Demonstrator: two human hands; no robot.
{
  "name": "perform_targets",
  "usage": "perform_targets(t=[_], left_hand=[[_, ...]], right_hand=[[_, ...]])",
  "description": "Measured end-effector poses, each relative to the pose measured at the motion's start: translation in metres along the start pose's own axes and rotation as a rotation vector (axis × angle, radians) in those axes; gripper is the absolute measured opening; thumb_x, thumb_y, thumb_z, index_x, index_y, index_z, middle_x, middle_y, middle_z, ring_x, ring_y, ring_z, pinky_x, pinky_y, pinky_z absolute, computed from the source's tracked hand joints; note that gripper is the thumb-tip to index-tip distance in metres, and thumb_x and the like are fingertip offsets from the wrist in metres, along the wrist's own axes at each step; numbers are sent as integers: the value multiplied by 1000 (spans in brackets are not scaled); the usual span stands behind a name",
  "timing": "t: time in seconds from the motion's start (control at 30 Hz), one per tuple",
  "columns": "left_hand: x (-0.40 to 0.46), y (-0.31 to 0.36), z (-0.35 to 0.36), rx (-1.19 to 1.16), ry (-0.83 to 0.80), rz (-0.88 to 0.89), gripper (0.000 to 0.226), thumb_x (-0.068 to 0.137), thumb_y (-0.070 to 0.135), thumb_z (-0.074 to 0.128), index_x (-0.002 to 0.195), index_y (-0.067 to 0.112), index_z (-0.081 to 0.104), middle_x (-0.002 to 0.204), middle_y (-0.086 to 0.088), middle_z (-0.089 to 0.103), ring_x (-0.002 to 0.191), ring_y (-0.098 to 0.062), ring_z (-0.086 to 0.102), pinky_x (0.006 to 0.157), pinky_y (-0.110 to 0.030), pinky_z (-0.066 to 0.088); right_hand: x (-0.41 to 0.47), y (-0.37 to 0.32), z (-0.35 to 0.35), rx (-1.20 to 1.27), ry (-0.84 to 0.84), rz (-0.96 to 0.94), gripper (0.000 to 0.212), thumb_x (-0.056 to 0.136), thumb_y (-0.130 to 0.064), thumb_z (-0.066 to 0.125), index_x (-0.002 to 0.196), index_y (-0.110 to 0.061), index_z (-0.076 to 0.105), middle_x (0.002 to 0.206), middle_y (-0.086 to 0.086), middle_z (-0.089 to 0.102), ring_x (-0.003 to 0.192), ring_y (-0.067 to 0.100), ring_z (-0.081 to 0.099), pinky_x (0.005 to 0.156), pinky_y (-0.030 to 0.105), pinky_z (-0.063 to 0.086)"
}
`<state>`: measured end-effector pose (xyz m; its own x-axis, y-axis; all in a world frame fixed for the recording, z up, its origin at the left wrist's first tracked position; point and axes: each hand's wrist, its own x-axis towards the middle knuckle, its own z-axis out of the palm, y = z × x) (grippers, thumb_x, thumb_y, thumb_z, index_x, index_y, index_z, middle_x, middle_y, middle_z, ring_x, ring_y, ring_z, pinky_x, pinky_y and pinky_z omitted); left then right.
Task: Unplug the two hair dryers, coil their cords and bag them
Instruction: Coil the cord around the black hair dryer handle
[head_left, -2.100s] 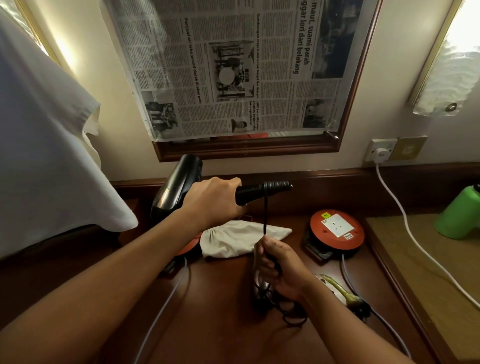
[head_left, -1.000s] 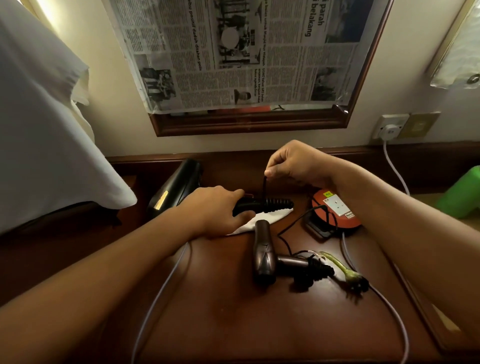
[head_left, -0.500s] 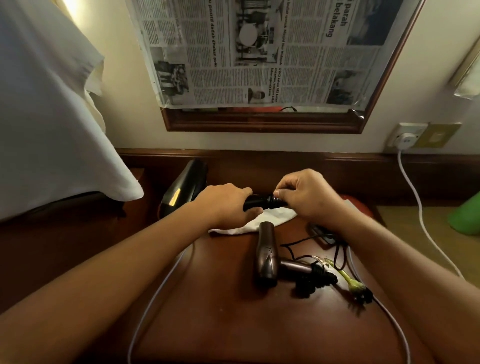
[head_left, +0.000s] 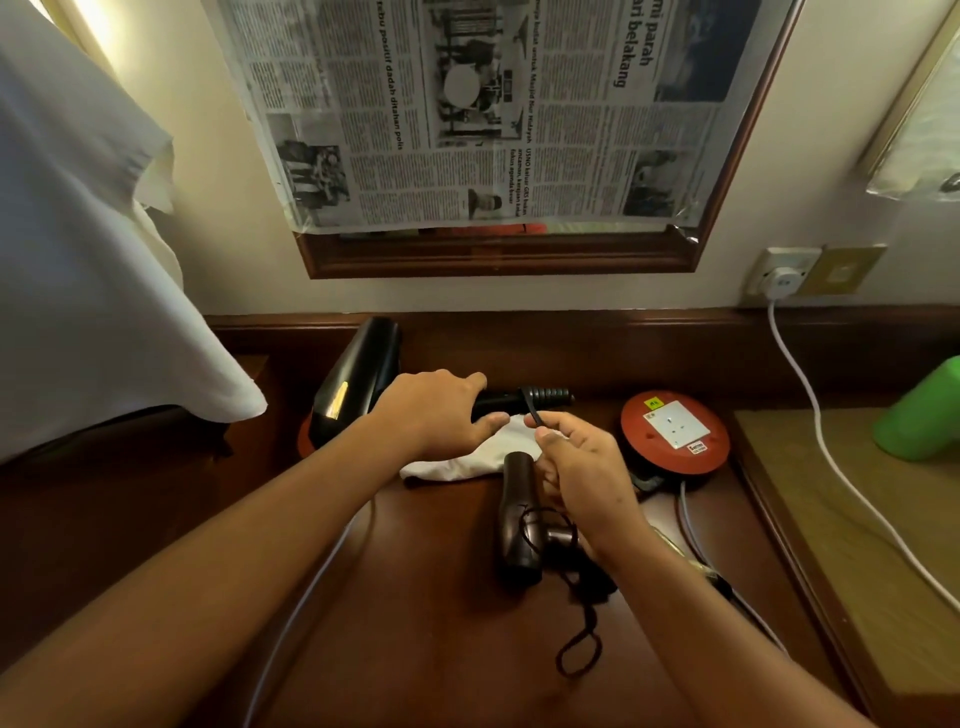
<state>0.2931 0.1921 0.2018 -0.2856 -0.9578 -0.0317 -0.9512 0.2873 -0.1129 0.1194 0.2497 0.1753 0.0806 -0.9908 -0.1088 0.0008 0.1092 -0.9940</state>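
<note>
A black hair dryer (head_left: 356, 384) lies near the back wall, its handle pointing right. My left hand (head_left: 436, 415) grips that handle. One turn of its black cord (head_left: 531, 408) passes over the handle end, and my right hand (head_left: 582, 470) pinches the cord just below it. The cord runs on down to a loose loop (head_left: 579, 652) on the desk. A second, dark brown hair dryer (head_left: 517, 525) lies in front of my right hand. Under both hands lies a white cloth bag (head_left: 457, 462).
An orange extension reel (head_left: 675, 434) with a white socket sits at right, pale cables trailing from it. A white plug and cable (head_left: 810, 410) hang from the wall socket. A green bottle (head_left: 919, 415) stands far right. White cloth (head_left: 88, 260) hangs at left.
My right hand came down from above the black dryer's handle to just in front of it, drawing the cord over the handle end. My left hand has stayed on the handle.
</note>
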Motion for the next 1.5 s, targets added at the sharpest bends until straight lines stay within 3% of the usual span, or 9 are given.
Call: perform_targets(t=[0.23, 0.4, 0.53, 0.7, 0.87, 1.1, 1.2, 1.4, 1.5], left_hand=[[5, -20, -7, -50, 26, -115, 47, 91, 66, 32, 107, 24, 47, 74, 6, 55, 66, -13, 57, 63, -34, 51], [2, -20, -17, -95, 73, -119, 42, 92, 64, 34, 105, 25, 45, 73, 7, 55, 64, -11, 56, 59, -32, 49], [-1, -19, -27, -141, 110, -103, 45, 92, 63, 34, 111, 24, 46, 73, 6, 55, 65, -13, 57, 61, -35, 51], [-4, -16, -36, -135, 160, -33, 44, 93, 63, 35, 111, 25, 46, 70, 8, 54, 62, -9, 54, 53, -30, 42], [-4, -16, -39, -166, 164, -39, 48, 92, 64, 33, 114, 24, 47, 70, 8, 54, 62, -10, 54, 59, -33, 48], [-7, -16, -39, -201, 127, -52, 44, 92, 64, 34, 108, 25, 47, 71, 7, 57, 62, -10, 56, 62, -36, 52], [-9, -12, -41, -221, 131, -29, 45, 92, 64, 34, 110, 24, 47, 69, 7, 56, 61, -10, 55, 61, -35, 50], [-18, 3, -50, -206, 119, 56, 46, 91, 64, 34, 111, 25, 47, 70, 7, 56, 63, -11, 56, 61, -34, 49], [-22, 7, -51, -202, 131, 87, 45, 91, 64, 35, 110, 25, 47, 69, 7, 55, 62, -11, 55, 58, -32, 46]], right_hand=[[-18, 8, 9, 147, -90, 28, 25, 103, -21, 37, 112, -16, 59, 55, -2, 30, 43, 6, 24, 39, 20, 21], [-14, 21, 12, 131, -90, -20, 33, 103, -28, 35, 94, -3, 55, 54, 0, 31, 45, 10, 23, 41, 24, 20], [-4, 29, 11, 97, -84, -37, 30, 102, -23, 39, 79, -8, 51, 64, 9, 37, 52, 16, 29, 46, 25, 24], [9, 37, 6, 162, -137, -11, 35, 101, -25, 41, 70, -8, 44, 51, -2, 30, 44, 10, 24, 40, 18, 20], [13, 36, 2, 106, -125, -70, 38, 100, -26, 42, 65, -10, 44, 50, -4, 30, 46, 9, 26, 43, 20, 21], [15, 47, -7, 321, -433, 77, 32, 97, -28, 42, 80, -6, 56, 56, 6, 40, 46, 14, 31, 43, 23, 28], [26, 51, -18, 405, -483, 202, 34, 95, -33, 43, 73, -10, 54, 57, 5, 28, 45, 12, 23, 43, 22, 21], [58, 51, -39, 538, -639, 301, 37, 74, -41, 76, 65, -14, 52, 49, -5, 27, 41, 7, 18, 39, 18, 17], [70, 45, -47, 489, -661, 280, 38, 72, -42, 78, 66, -14, 54, 51, -5, 27, 45, 9, 14, 41, 22, 14]])
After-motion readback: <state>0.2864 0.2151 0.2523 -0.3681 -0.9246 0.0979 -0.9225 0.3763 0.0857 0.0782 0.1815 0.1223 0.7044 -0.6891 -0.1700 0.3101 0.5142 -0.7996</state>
